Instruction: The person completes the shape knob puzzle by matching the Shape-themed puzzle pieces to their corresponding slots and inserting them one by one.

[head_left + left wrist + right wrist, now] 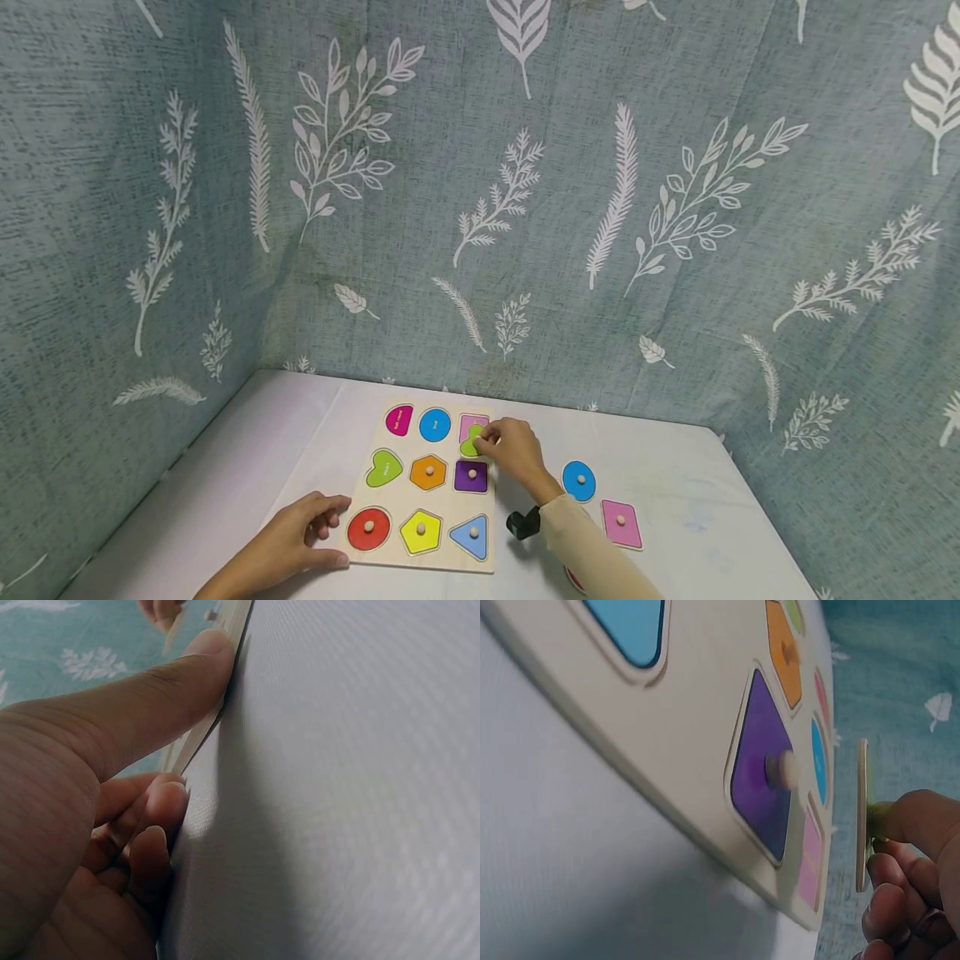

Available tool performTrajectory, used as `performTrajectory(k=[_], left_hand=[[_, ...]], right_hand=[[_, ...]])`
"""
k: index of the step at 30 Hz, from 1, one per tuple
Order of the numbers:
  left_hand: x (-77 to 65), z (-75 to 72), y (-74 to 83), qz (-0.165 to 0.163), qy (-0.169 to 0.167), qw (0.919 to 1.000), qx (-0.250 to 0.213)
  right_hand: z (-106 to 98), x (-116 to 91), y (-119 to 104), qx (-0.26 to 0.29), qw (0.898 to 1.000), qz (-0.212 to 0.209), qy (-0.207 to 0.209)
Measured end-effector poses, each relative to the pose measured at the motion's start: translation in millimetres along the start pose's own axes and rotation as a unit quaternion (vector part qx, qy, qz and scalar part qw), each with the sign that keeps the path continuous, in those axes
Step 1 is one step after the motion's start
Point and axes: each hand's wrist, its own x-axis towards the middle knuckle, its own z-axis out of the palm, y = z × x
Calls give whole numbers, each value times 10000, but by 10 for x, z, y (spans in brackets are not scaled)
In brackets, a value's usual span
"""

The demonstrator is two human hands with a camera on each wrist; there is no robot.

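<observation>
A wooden peg puzzle board (457,560) lies on the white table. My left hand (300,533) holds its near left corner, thumb (161,701) along one edge and fingers curled at the other. Above the board's far right, my right hand (517,450) pinches a green heart-shaped puzzle piece (472,439). In the right wrist view that piece (862,817) appears edge-on, raised off the board. Beneath it is the pink recess (470,423). The green heart recess (385,468) shows at the board's left. Knobbed pieces fill the orange hexagon (422,477) and purple square (463,484) places.
Right of the board lie a blue knobbed piece (576,489) and a pink knobbed piece (627,534). A reddish piece (573,580) is mostly hidden by the right sleeve (585,546). A leaf-patterned cloth (450,208) hangs behind the table.
</observation>
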Motion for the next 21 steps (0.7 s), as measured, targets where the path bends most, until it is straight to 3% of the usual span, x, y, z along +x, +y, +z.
performTrajectory(k=[12, 21], left_hand=[[7, 3, 10, 5, -22, 10000, -14], [11, -6, 11, -45, -47, 10000, -18]], right_hand=[[115, -20, -154, 168, 9997, 47, -178], [229, 10, -314, 228, 9987, -269, -369]])
